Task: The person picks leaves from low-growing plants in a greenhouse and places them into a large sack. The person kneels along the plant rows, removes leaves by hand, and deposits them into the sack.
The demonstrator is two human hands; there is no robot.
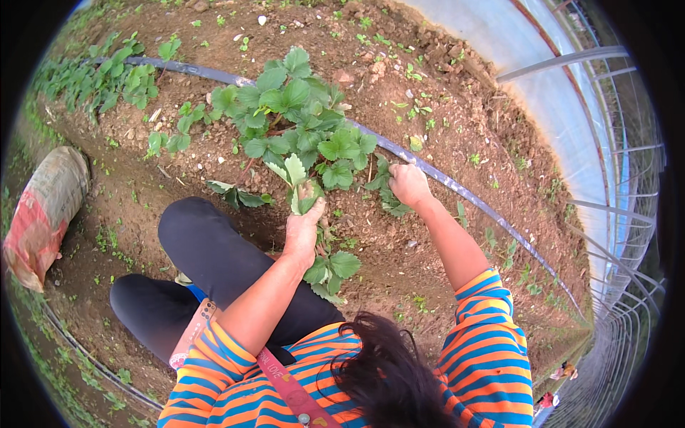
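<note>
My left hand [304,230] is closed around a bundle of strawberry seedlings [333,270]. Their leaves stick out above the thumb and hang below the fist over the soil. Farther right, my right hand [409,184] grips a small clump of strawberry leaves [395,202] low over the bed, close beside the drip irrigation tape [465,193]; its fingertips are partly hidden. A large, bushy strawberry plant [299,115] grows just beyond both hands, covering part of the tape. One loose-looking strawberry sprig [241,197] lies on the soil near my knee.
A soil-stained woven sack [51,214] lies at the left. More strawberry plants [115,80] grow at upper left. Greenhouse plastic film [540,101] and metal tubes [567,61] border the right side. A phone [195,331] sits at my hip, beside my bent legs [214,246].
</note>
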